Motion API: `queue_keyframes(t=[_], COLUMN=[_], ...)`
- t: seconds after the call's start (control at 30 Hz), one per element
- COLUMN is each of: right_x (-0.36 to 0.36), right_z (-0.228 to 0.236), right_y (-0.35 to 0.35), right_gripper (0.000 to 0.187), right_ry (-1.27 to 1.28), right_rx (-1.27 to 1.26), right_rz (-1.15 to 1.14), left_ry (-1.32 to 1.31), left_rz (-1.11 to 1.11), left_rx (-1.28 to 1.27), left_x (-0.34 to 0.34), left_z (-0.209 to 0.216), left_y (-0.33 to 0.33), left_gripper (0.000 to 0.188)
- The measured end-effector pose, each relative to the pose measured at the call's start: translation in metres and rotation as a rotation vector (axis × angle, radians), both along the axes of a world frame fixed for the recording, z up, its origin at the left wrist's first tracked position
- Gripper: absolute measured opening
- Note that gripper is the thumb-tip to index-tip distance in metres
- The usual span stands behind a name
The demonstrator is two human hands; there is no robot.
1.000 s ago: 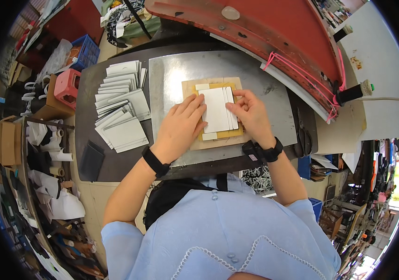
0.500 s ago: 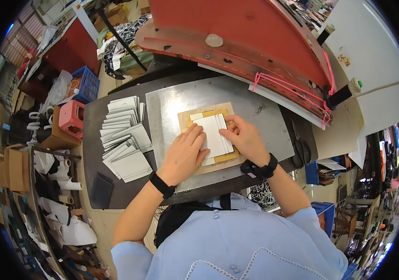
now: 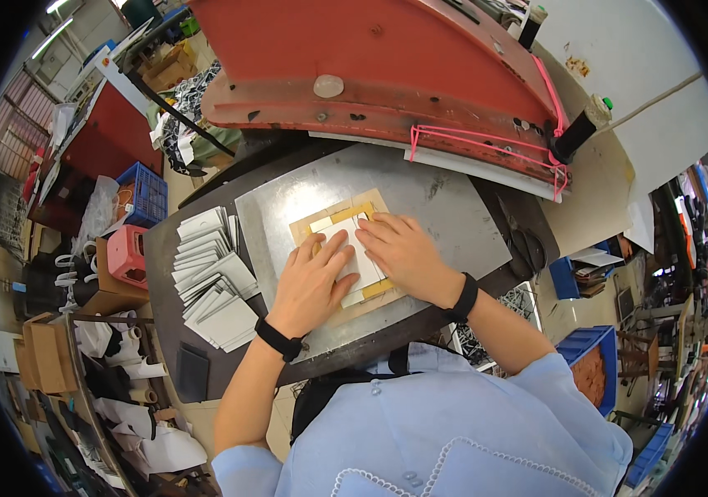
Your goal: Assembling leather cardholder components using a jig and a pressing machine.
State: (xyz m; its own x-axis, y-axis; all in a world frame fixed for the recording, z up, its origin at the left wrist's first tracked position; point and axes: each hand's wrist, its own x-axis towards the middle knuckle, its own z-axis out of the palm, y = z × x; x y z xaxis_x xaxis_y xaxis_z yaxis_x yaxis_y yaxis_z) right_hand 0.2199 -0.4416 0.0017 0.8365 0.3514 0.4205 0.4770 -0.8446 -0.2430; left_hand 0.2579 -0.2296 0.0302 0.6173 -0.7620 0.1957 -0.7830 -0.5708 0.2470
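Note:
A flat white rectangular piece (image 3: 364, 267) lies on a yellow-edged die or template (image 3: 384, 286), which rests on a tan board (image 3: 298, 229). My left hand (image 3: 308, 286) is open, its fingers stretched over the left side of the white piece. My right hand (image 3: 408, 255) is open too, fingers laid flat across the right side and hiding much of it. Under the board is a grey metal plate (image 3: 267, 217) on the dark table (image 3: 170, 319). Left of the plate stands a fanned stack of white pieces (image 3: 217, 273).
A big red machine body (image 3: 312, 50) with pink cord (image 3: 486, 142) overhangs the plate's far side. Black scissors (image 3: 528, 248) lie at the table's right. Dark flat pieces (image 3: 194, 373) sit at its near left corner. A thread cone (image 3: 582, 132) stands at the far right.
My right hand has gone from gripping the white piece's right edge to lying flat over it. My left fingers have spread a little. The whole view has shifted slightly.

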Motion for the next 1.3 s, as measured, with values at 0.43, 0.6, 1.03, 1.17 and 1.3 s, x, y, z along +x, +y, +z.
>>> queue_keyframes(t=[0.43, 0.6, 1.03, 1.17, 1.3], right_x=[-0.056, -0.065, -0.009, -0.002, 0.006], right_z=[0.02, 0.017, 0.1, 0.087, 0.087], right_y=[-0.004, -0.001, -0.221, -0.245, -0.232], right_gripper=[0.038, 0.04, 0.05, 0.054, 0.041], right_ry=[0.111, 0.046, -0.384, -0.274, -0.347], right_rx=[-0.049, -0.062, 0.994, 1.123, 1.118], right_rz=[0.053, 0.032, -0.528, -0.552, -0.49], left_ry=[-0.144, -0.167, -0.058, 0.077, 0.084], left_rz=[-0.01, -0.018, 0.0, -0.184, -0.576], left_rx=[0.092, 0.083, 0.015, -0.328, -0.737], left_x=[-0.003, -0.002, -0.007, -0.052, -0.124], left_z=[0.003, 0.0, 0.015, 0.093, 0.172], left_y=[-0.004, -0.007, -0.007, -0.008, 0.003], left_gripper=[0.052, 0.051, 0.051, 0.036, 0.018])
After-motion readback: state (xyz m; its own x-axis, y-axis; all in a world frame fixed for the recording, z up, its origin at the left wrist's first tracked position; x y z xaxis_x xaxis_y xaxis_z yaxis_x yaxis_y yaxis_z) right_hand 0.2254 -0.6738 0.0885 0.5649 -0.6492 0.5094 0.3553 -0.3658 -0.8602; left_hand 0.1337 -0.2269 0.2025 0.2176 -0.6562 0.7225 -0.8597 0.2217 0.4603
